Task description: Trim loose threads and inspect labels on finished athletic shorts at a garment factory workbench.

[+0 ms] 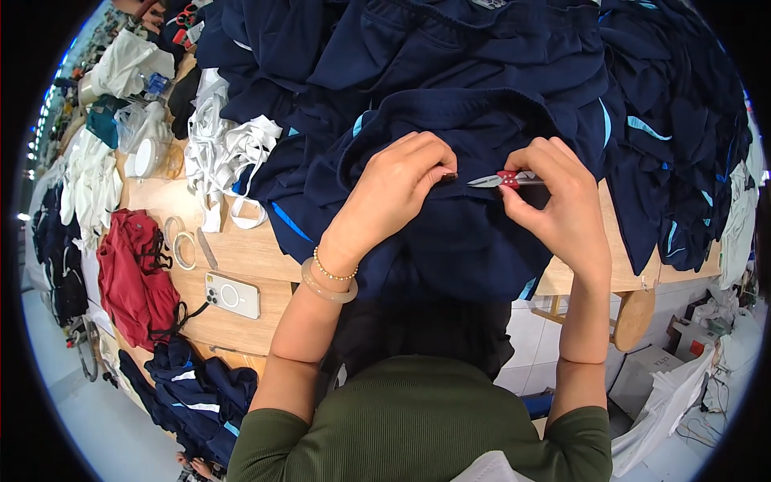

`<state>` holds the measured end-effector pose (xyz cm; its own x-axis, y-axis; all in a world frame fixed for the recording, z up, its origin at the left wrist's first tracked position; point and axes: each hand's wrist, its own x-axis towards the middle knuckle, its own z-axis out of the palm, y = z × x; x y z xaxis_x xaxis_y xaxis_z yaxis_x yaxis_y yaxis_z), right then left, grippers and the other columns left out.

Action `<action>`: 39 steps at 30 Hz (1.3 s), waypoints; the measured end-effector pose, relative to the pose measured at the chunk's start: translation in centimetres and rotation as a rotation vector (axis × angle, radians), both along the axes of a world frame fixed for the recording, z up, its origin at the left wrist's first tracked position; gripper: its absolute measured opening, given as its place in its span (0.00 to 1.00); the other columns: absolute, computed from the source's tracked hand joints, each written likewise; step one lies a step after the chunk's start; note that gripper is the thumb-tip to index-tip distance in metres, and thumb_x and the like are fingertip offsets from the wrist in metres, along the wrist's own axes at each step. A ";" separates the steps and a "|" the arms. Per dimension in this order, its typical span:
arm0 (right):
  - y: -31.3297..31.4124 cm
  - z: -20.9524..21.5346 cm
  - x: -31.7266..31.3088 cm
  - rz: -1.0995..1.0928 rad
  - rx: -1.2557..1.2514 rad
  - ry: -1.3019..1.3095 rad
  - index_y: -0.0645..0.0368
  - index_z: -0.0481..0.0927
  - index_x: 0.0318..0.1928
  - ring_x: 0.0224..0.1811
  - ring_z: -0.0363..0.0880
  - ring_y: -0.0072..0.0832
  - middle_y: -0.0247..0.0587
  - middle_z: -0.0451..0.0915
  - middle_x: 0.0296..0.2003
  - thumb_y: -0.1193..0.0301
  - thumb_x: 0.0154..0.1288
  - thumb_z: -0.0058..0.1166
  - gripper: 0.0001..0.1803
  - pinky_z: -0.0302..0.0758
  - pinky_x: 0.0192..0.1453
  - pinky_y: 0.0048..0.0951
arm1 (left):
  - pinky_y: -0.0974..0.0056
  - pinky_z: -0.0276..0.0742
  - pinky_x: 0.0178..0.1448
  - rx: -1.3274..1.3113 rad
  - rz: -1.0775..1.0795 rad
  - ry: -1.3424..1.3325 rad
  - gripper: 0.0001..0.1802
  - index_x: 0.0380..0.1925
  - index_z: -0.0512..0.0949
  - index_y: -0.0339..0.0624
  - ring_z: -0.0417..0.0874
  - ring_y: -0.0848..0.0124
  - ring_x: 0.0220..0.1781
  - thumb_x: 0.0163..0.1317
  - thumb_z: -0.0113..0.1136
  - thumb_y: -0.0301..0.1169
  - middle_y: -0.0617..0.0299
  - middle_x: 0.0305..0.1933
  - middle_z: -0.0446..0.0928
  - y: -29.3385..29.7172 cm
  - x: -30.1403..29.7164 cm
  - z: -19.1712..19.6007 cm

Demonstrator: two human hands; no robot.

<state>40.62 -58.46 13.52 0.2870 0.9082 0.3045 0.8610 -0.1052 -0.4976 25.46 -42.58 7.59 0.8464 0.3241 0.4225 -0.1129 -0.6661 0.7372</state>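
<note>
My right hand (pixel 562 197) grips a small pair of thread snips (pixel 486 182) with a red middle part. The pale metal blades point left toward my left hand. My left hand (pixel 401 189) is closed in a pinch, fingertips just short of the blade tips. Something dark shows at those fingertips, too small to make out. Both hands are over navy trousers or shorts (pixel 434 241) with a gathered elastic waistband (pixel 474 98) and light blue side inserts. The garment lies across the table's near edge, partly over my lap.
More navy garments (pixel 458 48) are heaped beyond and to the right. On the left of the wooden table (pixel 241 253) are white straps (pixel 229 140), tape rolls (pixel 185 249), a phone (pixel 233 295) and a red bag (pixel 136 277). Boxes (pixel 646 377) stand on the floor at right.
</note>
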 end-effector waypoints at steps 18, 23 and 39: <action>1.1 0.4 -0.5 0.047 -0.063 -0.021 0.62 0.75 0.28 0.31 0.70 0.33 0.37 0.73 0.26 0.73 0.48 0.63 0.10 0.70 0.34 0.32 | 0.63 0.75 0.42 -0.004 0.019 0.004 0.05 0.32 0.75 0.35 0.78 0.60 0.37 0.56 0.60 0.17 0.57 0.34 0.77 -0.4 0.0 -0.3; 1.1 0.5 -0.5 0.057 -0.073 -0.022 0.62 0.75 0.28 0.31 0.71 0.34 0.37 0.73 0.26 0.75 0.48 0.63 0.09 0.70 0.34 0.32 | 0.63 0.75 0.42 0.011 0.017 0.008 0.05 0.32 0.74 0.35 0.78 0.60 0.37 0.56 0.59 0.16 0.57 0.35 0.77 -0.3 -0.2 -0.4; 1.3 -0.1 -0.4 0.041 -0.038 -0.086 0.62 0.75 0.29 0.31 0.71 0.33 0.37 0.73 0.26 0.75 0.49 0.62 0.09 0.70 0.35 0.32 | 0.64 0.75 0.42 -0.001 0.025 0.023 0.06 0.33 0.73 0.34 0.78 0.60 0.37 0.57 0.57 0.15 0.57 0.35 0.77 -0.5 -0.2 -0.3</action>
<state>40.24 -57.12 13.46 0.2236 0.9300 0.2919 0.9044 -0.0863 -0.4178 25.28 -43.11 7.26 0.8475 0.3457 0.4027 -0.0792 -0.6679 0.7400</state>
